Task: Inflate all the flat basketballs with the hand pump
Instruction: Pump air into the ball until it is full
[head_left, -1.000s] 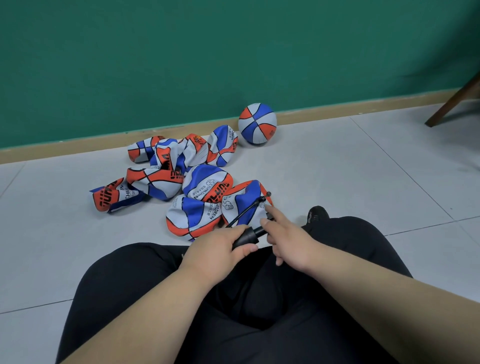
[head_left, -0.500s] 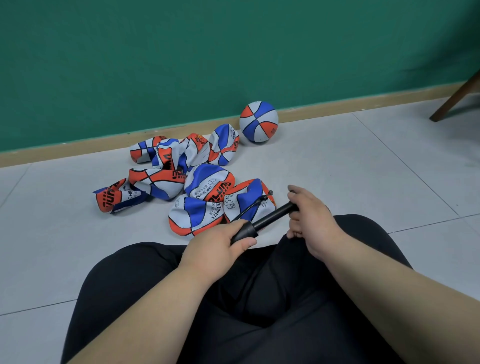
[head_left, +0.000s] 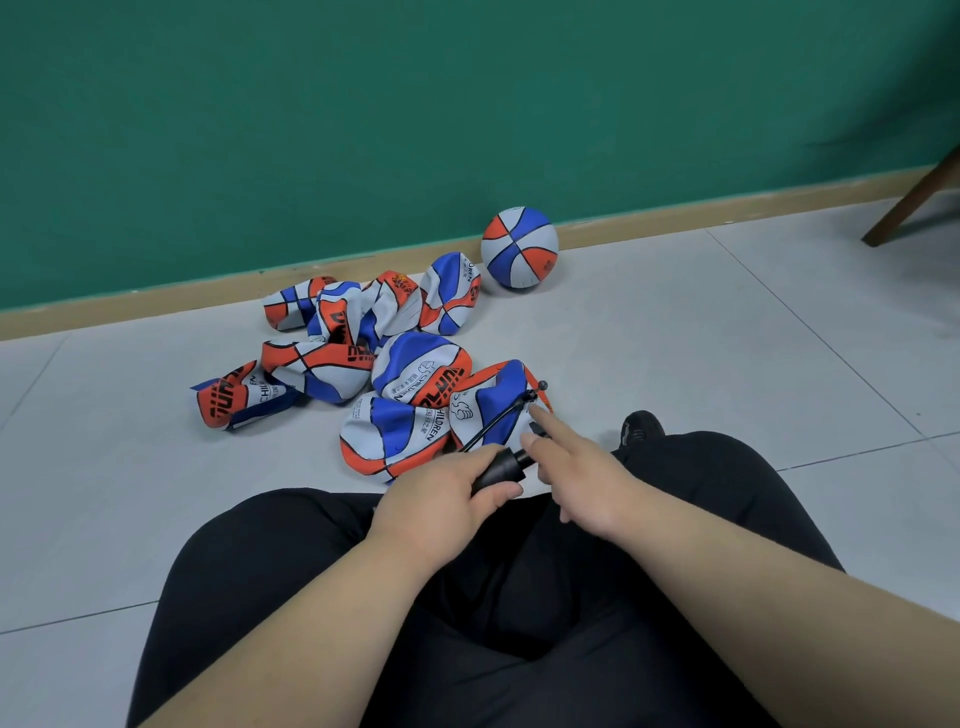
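I sit on the floor with a black hand pump (head_left: 503, 467) over my lap. My left hand (head_left: 441, 493) grips its barrel. My right hand (head_left: 576, 473) lies over the pump's handle end with the fingers stretched out and the index finger pointing forward; the handle is mostly hidden under it. The pump's thin black hose (head_left: 493, 420) runs up to a flat red, blue and grey basketball (head_left: 496, 402) just ahead of my knees. Several more flat basketballs (head_left: 332, 358) lie heaped beyond it. One inflated basketball (head_left: 519, 247) rests against the skirting.
A green wall with a wooden skirting (head_left: 130, 306) closes the far side. A dark wooden furniture leg (head_left: 914, 208) slants in at the upper right. My black shoe (head_left: 641, 426) shows past my right knee. Grey floor tiles stretch out to the right.
Half a second ago the handle was drawn out to the right in my right hand's grip. Now my right hand has come back toward my left hand, the pump is pushed in and the fingers have straightened.
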